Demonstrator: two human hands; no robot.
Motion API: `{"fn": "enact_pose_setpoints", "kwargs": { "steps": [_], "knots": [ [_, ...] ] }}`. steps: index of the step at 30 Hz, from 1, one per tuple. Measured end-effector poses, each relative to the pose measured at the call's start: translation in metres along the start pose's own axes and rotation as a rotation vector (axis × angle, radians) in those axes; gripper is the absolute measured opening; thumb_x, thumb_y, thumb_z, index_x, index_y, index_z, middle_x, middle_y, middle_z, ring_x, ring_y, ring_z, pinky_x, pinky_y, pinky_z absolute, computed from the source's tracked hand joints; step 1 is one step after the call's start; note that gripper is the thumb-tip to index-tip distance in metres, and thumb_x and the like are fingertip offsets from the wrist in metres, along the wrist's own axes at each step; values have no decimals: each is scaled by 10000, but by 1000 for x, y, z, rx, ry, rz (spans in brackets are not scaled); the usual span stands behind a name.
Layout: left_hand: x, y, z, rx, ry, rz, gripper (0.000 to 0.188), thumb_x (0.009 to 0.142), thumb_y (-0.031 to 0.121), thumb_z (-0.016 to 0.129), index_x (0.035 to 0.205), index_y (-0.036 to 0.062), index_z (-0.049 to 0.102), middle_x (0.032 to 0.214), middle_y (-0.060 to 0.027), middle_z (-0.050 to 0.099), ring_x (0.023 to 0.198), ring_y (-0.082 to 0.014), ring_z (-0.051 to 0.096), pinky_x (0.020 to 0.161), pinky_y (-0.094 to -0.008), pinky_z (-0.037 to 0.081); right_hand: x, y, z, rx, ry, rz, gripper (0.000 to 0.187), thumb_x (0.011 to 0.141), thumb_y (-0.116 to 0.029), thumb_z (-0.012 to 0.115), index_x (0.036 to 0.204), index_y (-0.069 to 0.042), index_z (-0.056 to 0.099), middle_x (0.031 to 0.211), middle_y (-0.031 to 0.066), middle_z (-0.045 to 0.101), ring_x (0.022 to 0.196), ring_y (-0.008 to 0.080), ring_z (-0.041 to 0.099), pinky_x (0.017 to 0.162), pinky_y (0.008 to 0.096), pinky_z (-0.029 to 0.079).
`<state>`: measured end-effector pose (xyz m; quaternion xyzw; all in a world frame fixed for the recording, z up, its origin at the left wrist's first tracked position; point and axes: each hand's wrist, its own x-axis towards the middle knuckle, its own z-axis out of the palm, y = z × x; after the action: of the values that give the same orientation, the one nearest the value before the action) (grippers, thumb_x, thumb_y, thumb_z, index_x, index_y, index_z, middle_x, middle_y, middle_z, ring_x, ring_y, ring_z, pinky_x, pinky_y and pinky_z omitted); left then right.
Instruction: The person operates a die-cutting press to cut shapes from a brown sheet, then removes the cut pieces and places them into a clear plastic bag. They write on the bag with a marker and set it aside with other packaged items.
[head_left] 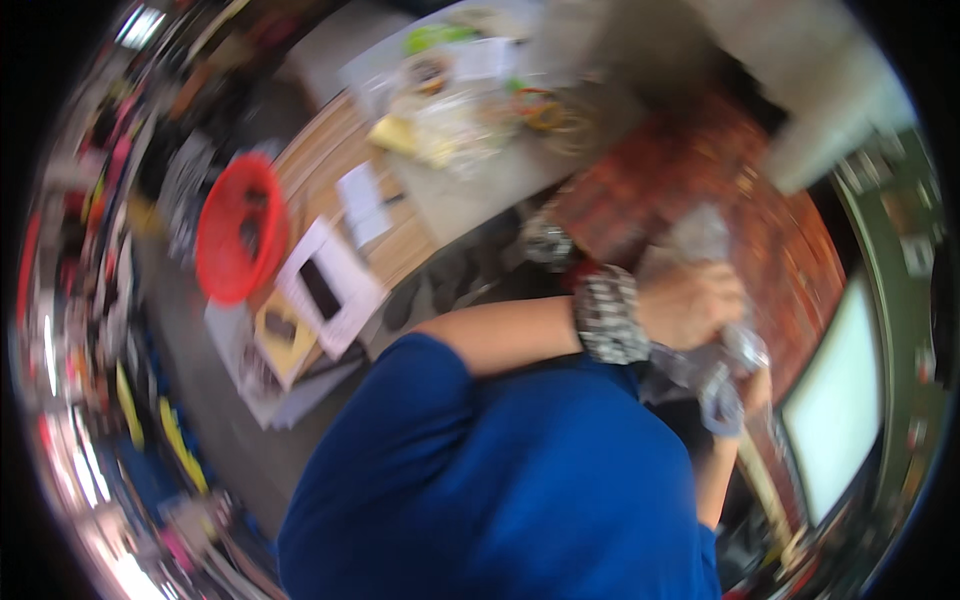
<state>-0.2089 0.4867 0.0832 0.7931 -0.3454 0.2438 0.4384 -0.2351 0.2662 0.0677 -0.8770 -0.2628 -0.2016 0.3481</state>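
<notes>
At the near side of a reddish-brown wooden surface (pixel 740 200), my two hands are close together on crumpled clear plastic, which looks like a bag (pixel 700 235). My left hand (pixel 692 305) is closed, its fingers curled over the plastic, with a checkered band (pixel 608 315) around the wrist. Just beyond and below it is my right hand (pixel 757 390), partly covered by the plastic and blurred; it seems to grip the lower part. A greyish translucent loop (pixel 721 402) hangs by the right wrist. Whatever the plastic may contain cannot be made out.
To the left, a wood-grain table holds papers (pixel 330 280) with a dark phone-like object, and a red basket (pixel 240 230) stands beside it. Plastic packaging (pixel 460 130) and yellowish rings (pixel 555 115) lie farther back. A green frame with a pale panel (pixel 835 400) stands at right.
</notes>
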Motion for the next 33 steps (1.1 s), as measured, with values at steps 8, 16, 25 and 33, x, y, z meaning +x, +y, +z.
{"fn": "enact_pose_setpoints", "kwargs": {
  "steps": [8,16,25,33],
  "knots": [
    [-12,-7,28,156,90,-124,148,847,178,558,838,30,545,685,-114,601,628,-277,652,506,-385,514,23,-14,-13,103,-286,94,503,771,-134,721,1215,27,548,1064,183,656,942,292,663,795,379,512],
    [-13,-15,21,-37,90,-208,218,912,209,481,795,27,517,583,-144,576,554,-355,600,474,-463,453,17,15,1,388,-158,407,515,904,-231,602,1334,19,468,1248,158,565,1101,252,573,931,335,461],
    [-22,-9,31,12,94,-188,293,761,157,654,1000,16,560,666,-115,595,683,-334,651,545,-466,498,25,43,-14,287,-293,203,466,1007,-264,453,1376,19,430,1351,172,491,1234,277,479,1040,407,397],
    [-18,-30,18,-244,417,-223,269,797,158,676,1042,51,637,690,-135,627,632,-304,635,584,-428,505,30,-2,-23,80,-157,154,457,1022,-233,476,1400,22,432,1435,185,455,1344,311,422,1110,470,352]
  ]
}}
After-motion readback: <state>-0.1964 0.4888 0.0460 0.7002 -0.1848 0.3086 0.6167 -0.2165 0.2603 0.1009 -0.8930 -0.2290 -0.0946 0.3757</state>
